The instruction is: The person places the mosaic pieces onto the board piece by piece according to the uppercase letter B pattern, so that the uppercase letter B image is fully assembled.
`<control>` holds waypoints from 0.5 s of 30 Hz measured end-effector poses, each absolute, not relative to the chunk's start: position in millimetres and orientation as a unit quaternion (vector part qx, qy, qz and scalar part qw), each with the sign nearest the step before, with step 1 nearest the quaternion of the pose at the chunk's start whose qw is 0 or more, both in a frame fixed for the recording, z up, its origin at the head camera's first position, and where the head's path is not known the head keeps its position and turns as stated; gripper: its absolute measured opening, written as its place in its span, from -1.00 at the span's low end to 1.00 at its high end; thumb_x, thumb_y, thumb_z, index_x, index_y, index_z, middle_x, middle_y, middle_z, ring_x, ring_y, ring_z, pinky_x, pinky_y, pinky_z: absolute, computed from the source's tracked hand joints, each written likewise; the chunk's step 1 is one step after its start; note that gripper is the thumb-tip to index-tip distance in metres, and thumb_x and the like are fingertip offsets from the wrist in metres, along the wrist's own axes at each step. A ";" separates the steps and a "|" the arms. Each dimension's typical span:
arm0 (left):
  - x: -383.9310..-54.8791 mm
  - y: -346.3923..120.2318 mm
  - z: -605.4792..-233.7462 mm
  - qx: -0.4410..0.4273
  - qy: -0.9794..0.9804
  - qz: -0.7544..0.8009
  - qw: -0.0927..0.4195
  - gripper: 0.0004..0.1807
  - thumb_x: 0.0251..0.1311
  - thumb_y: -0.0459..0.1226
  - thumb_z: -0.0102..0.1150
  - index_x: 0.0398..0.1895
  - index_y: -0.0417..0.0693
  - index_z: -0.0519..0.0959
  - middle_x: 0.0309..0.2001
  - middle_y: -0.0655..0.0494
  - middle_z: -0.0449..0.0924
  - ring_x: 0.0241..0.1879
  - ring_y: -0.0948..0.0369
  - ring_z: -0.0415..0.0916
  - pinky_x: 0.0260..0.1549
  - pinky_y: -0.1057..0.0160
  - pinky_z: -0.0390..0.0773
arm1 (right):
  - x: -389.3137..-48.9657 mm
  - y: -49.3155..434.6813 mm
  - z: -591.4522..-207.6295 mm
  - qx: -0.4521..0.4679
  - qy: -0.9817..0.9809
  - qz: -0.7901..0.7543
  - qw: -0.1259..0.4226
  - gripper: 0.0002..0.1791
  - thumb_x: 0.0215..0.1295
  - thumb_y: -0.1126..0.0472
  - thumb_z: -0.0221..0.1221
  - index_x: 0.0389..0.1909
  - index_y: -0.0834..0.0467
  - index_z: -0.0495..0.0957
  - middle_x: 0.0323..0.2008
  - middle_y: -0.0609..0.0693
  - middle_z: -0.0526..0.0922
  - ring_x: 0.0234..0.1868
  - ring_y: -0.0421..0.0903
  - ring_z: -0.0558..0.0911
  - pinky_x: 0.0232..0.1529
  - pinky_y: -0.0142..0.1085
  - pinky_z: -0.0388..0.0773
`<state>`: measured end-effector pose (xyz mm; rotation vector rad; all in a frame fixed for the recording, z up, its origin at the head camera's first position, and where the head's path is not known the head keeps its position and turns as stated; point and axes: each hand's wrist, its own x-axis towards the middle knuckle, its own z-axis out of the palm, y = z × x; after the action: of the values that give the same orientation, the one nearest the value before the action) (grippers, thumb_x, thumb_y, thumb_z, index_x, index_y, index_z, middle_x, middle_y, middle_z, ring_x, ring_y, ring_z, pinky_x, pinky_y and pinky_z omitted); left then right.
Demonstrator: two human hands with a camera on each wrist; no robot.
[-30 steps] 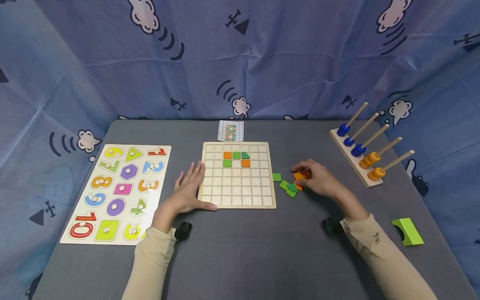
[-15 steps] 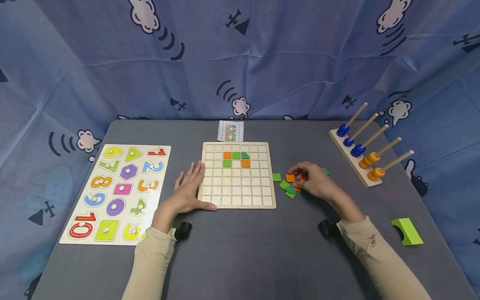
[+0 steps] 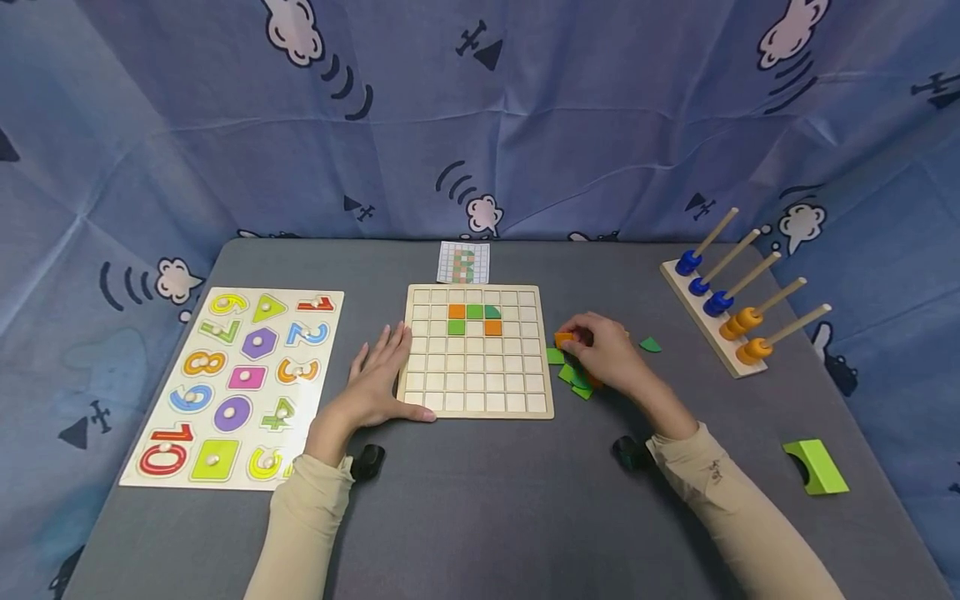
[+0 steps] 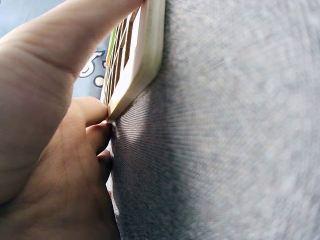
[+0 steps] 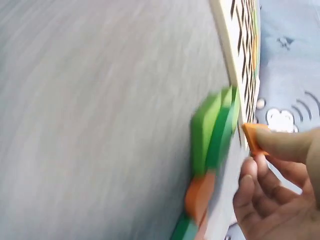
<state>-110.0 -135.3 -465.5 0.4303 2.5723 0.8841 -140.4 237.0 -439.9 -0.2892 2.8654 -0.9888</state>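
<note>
A wooden grid board lies mid-table with orange and green tiles set in its upper cells. My left hand rests with straight, spread fingers along the board's left edge, the thumb at its lower-left corner. Just right of the board, my right hand pinches an orange square tile between thumb and fingers. Beneath and beside that hand lies a loose pile of green tiles and orange tiles, partly hidden by it. One dark green quarter-round tile lies apart to the right.
A printed pattern card lies behind the board. On the left is a number-and-shape peg puzzle. At the right stand a bead counting rack with upright pegs and a green arch block. A patterned curtain hangs behind.
My right hand has picked an orange tile from the pile and moved left toward the board with it. The quarter-round tile at the right has come into view. My left hand stays put.
</note>
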 end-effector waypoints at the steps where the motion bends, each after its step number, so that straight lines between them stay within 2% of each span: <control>1: -109.9 -135.2 -465.4 0.153 0.917 0.315 0.193 0.53 -0.02 0.11 0.67 0.75 -0.13 -0.28 0.77 -0.03 -0.42 0.75 -0.06 -0.54 0.64 -0.25 -0.46 | -140.7 231.9 -439.8 -0.095 0.938 -0.332 0.043 -0.85 0.45 0.36 0.30 -0.04 0.29 0.74 -0.27 0.15 0.61 -0.29 0.00 0.52 -0.25 -0.23 0.42; 7: -109.8 -135.2 -466.0 0.154 0.917 0.315 0.193 0.53 -0.03 0.12 0.67 0.76 -0.12 -0.27 0.77 -0.02 -0.42 0.75 -0.05 -0.54 0.64 -0.24 -0.46 | -141.2 195.7 -441.4 -0.118 0.919 -0.374 0.050 -0.80 0.49 0.37 0.26 0.02 0.26 0.76 -0.08 0.18 0.73 -0.21 0.01 0.58 -0.18 -0.22 0.49; 15: -109.6 -135.4 -465.9 0.151 0.915 0.319 0.194 0.53 -0.03 0.12 0.67 0.76 -0.11 -0.28 0.77 -0.01 -0.42 0.75 -0.04 -0.55 0.64 -0.23 -0.47 | -150.1 153.8 -444.9 -0.134 0.899 -0.413 0.060 -0.89 0.41 0.35 0.36 -0.10 0.24 0.71 -0.24 0.11 0.76 -0.24 -0.03 0.70 -0.12 -0.18 0.67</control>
<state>-109.6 -135.4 -465.9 0.4231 2.5674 0.8941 -150.1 153.8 -444.9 -0.4043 2.7222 -1.2493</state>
